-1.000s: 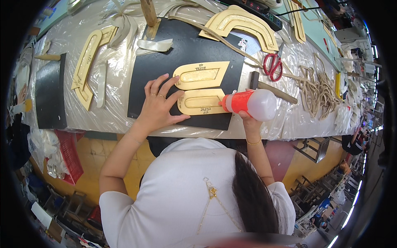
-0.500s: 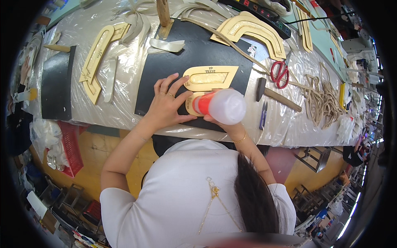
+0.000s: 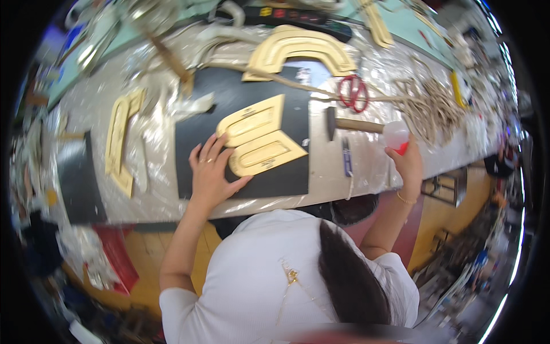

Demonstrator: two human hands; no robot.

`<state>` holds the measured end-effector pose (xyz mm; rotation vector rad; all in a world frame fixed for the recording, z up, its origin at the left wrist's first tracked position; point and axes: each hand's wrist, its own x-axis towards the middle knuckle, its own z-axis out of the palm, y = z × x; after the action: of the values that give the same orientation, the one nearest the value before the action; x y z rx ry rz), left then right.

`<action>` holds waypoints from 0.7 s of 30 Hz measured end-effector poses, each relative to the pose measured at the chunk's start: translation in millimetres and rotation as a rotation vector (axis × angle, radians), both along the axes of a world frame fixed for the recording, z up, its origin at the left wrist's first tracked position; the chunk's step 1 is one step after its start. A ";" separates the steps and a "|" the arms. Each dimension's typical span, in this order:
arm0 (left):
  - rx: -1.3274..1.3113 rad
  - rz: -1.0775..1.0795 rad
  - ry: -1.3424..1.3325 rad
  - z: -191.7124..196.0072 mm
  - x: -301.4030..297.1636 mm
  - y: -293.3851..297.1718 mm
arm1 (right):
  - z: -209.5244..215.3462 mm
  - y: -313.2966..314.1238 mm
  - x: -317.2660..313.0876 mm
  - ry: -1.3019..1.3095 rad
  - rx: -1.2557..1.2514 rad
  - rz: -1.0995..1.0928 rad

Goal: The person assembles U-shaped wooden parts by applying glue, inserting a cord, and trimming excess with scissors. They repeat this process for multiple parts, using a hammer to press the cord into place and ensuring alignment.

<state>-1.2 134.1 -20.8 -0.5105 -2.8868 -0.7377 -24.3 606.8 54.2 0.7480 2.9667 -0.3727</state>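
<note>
My right hand (image 3: 408,163) is wrapped round a translucent white squeeze bottle (image 3: 396,135) with a red band, held at the right beside the hammer's (image 3: 361,124) wooden handle. My left hand (image 3: 211,172) lies with fingers spread at the rounded ends of two cream, flat shaped pieces. The farther piece (image 3: 255,121) and the nearer piece (image 3: 268,153) each have a long raised outline and a slanted end. They rest side by side on a black board (image 3: 195,135), close together at the rounded ends and apart at the slanted ones.
A larger curved cream piece (image 3: 298,47) lies at the back, and another angled piece (image 3: 117,137) at the left. Red-handled scissors (image 3: 353,93), a small blue tool (image 3: 347,157) and heaped cord (image 3: 429,109) are on the right. A second black board (image 3: 80,178) lies far left.
My right hand has carried the bottle from above the pieces out to the right. The nearer piece is now fully uncovered. My left hand stays by the pieces; the whole view has shifted.
</note>
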 end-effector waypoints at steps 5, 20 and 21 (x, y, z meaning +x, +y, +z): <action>0.038 -0.027 0.008 2.0 -12.0 -0.2 | -34.2 41.9 15.9 -0.063 0.046 -0.125; 0.094 0.008 0.025 -3.2 -17.2 -11.5 | -95.7 3.2 -273.6 0.520 -0.069 0.049; 0.101 0.018 0.021 -3.8 -16.8 -11.5 | -100.0 6.0 -281.1 0.519 -0.200 0.042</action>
<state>-18.0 122.6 -24.6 -0.4768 -2.8130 -0.8653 -305.4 612.8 -45.8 0.6440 3.3260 -0.9807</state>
